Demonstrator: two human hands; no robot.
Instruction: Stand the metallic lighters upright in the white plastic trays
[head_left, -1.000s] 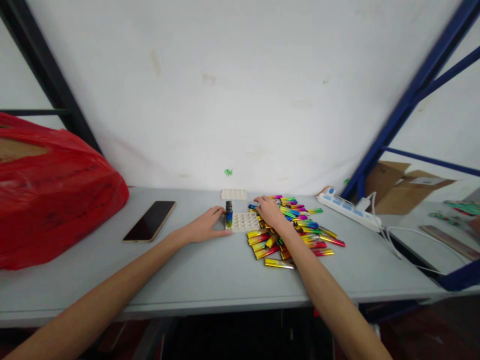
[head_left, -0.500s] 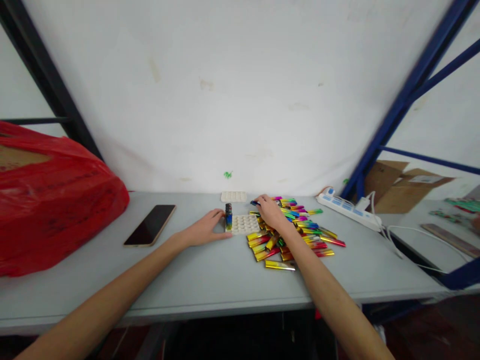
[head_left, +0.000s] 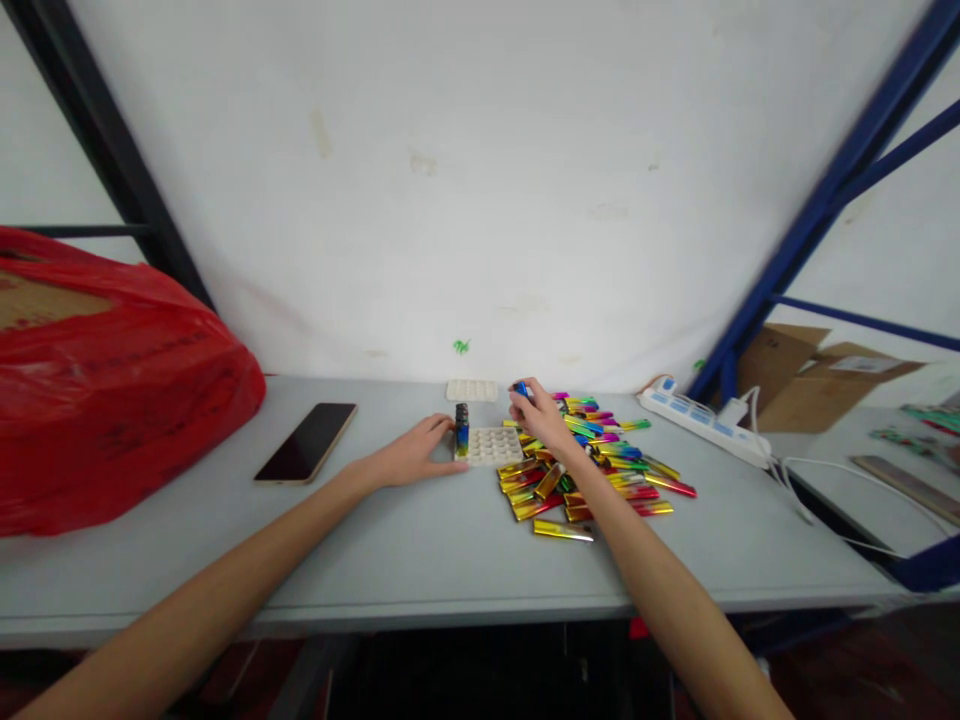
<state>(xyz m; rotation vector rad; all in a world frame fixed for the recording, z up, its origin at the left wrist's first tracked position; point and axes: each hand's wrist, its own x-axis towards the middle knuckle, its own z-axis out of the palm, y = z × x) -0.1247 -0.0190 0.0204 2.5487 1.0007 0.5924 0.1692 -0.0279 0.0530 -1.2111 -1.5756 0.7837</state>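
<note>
left hand (head_left: 416, 455) at left end of the tray (head_left: 495, 447), half open, thumb and fingers spread: thumb by the near left corner, fingers on the far side by the row of standing lighters (head_left: 463, 438). can't tell how hard it presses, if at all. right hand (head_left: 541, 412) closed on a blue lighter (head_left: 520, 388), pinched in the fingers, above the worktop (head_left: 420, 560) and right of the tray's far side. tray is pale, flat on the worktop between the hands, lighters upright along its left end, round pockets showing to their right. exact count in the row can't be read, they overlap. pile (head_left: 622, 475) is right of the tray, under and around the right forearm: shiny lighters, gold, red, blue, green, purple, lying at mixed angles. one gold lighter (head_left: 562, 531) lies at the pile's near edge. second tray (head_left: 471, 390) sits far, by the wall (head_left: 480, 200), behind the first. phone (head_left: 307, 443) flat on the left, screen dark. red bag (head_left: 112, 420) farther left. power strip (head_left: 705, 425) far right, white cables plugged in, cardboard box (head_left: 795, 390) beyond it.
</note>
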